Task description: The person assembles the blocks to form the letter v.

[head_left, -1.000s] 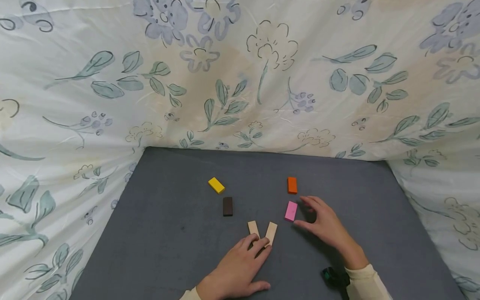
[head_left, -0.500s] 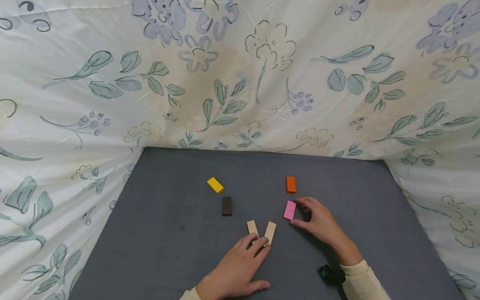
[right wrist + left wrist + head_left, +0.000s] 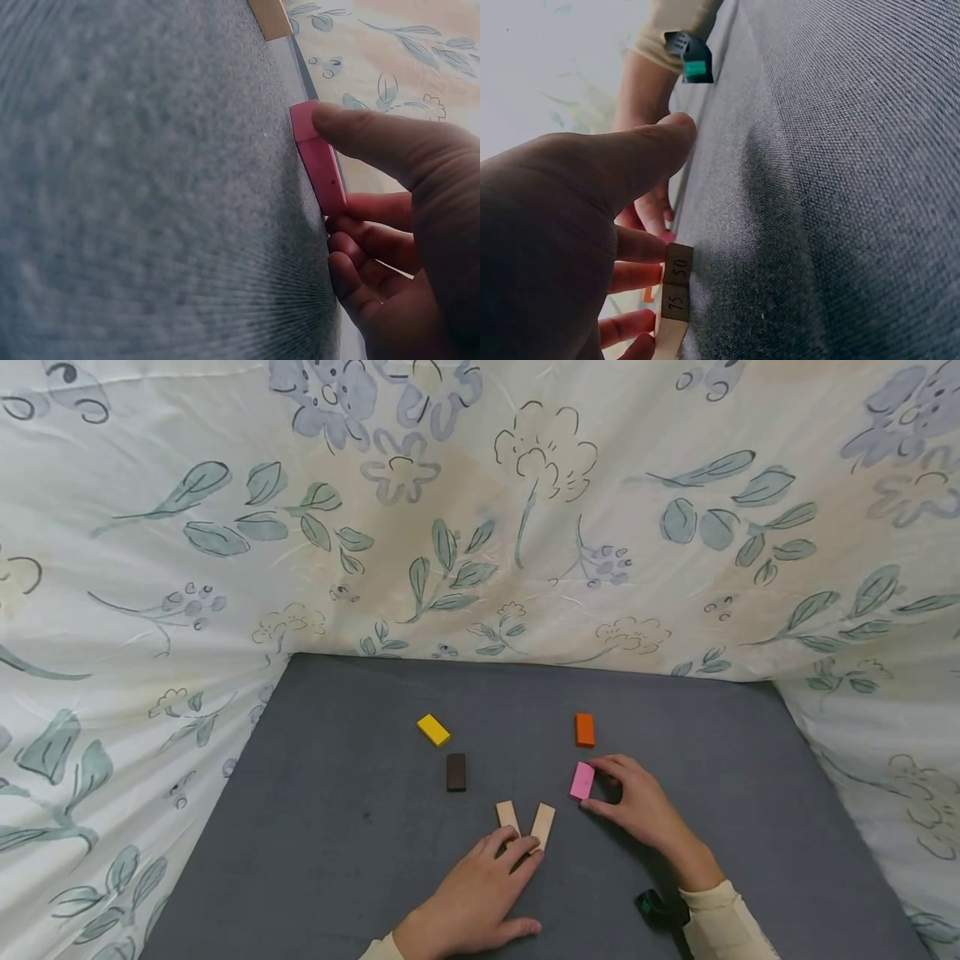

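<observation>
My right hand (image 3: 645, 806) pinches a pink block (image 3: 582, 781) lengthwise, the thumb at its near end and a finger at its far end. In the right wrist view the pink block (image 3: 319, 157) lies low against the grey cloth. My left hand (image 3: 480, 889) rests its fingertips on two plain wooden blocks, the left one (image 3: 507, 814) and the right one (image 3: 543, 822), spread in a V; its thumb points off to the right. The left wrist view shows dark numbers on the ends of the wooden blocks (image 3: 676, 281).
An orange block (image 3: 584, 730) lies just beyond the pink one. To the left are a yellow block (image 3: 433, 730) and a dark brown block (image 3: 456, 772). A floral curtain (image 3: 480, 527) borders the grey table (image 3: 315, 827) at the back and sides.
My right hand has moved slightly left and its thumb and finger have closed in on the pink block. The left hand has stayed on the wooden blocks.
</observation>
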Available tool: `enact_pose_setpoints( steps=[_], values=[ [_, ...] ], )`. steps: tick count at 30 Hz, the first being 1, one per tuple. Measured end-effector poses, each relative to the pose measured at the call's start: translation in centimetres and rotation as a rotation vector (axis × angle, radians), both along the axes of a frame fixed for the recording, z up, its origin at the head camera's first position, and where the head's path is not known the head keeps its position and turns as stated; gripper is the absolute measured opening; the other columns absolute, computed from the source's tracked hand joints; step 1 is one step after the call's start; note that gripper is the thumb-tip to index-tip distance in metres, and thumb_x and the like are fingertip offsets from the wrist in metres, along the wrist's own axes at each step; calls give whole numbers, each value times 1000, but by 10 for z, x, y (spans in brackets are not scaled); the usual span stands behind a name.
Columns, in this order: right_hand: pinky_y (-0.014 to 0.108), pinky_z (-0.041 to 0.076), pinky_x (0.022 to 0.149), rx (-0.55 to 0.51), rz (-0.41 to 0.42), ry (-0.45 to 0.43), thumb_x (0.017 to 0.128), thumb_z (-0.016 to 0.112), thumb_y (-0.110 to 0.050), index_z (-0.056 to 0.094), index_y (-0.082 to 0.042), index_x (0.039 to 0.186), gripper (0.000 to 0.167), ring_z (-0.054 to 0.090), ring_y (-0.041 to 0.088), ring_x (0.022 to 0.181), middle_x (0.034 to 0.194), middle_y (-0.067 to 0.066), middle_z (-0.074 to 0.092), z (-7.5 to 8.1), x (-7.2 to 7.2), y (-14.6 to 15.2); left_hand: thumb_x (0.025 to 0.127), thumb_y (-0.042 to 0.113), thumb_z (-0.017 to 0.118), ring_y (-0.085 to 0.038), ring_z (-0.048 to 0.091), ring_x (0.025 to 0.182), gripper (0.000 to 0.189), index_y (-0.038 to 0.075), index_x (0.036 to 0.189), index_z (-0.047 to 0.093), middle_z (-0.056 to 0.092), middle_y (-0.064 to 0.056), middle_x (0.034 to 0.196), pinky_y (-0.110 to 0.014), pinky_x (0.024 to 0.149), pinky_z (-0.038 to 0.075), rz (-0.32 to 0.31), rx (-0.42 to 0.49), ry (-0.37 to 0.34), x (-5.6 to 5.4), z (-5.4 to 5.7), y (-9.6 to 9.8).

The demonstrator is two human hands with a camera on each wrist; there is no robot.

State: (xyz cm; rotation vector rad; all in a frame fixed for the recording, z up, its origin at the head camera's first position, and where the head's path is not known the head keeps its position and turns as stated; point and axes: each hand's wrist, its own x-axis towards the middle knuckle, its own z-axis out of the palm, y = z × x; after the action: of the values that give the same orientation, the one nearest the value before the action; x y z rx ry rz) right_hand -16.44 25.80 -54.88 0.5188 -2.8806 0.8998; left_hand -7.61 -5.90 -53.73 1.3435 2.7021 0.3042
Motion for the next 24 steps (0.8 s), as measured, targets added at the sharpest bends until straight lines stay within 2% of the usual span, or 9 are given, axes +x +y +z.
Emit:
enact_pose_setpoints(
  steps=[7,24],
  values=[
    [54,58,90,-3,3,8,86,96,-24,72,-3,137,60,65,28,103,128,13,68,-1,0,1,103,70,60,-20,42,143,76,19,159,55,45,3,162,-42,113,47,12,22,3,1,1,1],
    [58,56,96,-31,-15,6,87,96,-23,73,-4,133,55,65,30,109,129,13,69,-1,2,-1,102,71,61,-19,45,138,75,19,157,57,48,3,159,-40,113,47,43,-15,13,4,7,6]
  ],
)
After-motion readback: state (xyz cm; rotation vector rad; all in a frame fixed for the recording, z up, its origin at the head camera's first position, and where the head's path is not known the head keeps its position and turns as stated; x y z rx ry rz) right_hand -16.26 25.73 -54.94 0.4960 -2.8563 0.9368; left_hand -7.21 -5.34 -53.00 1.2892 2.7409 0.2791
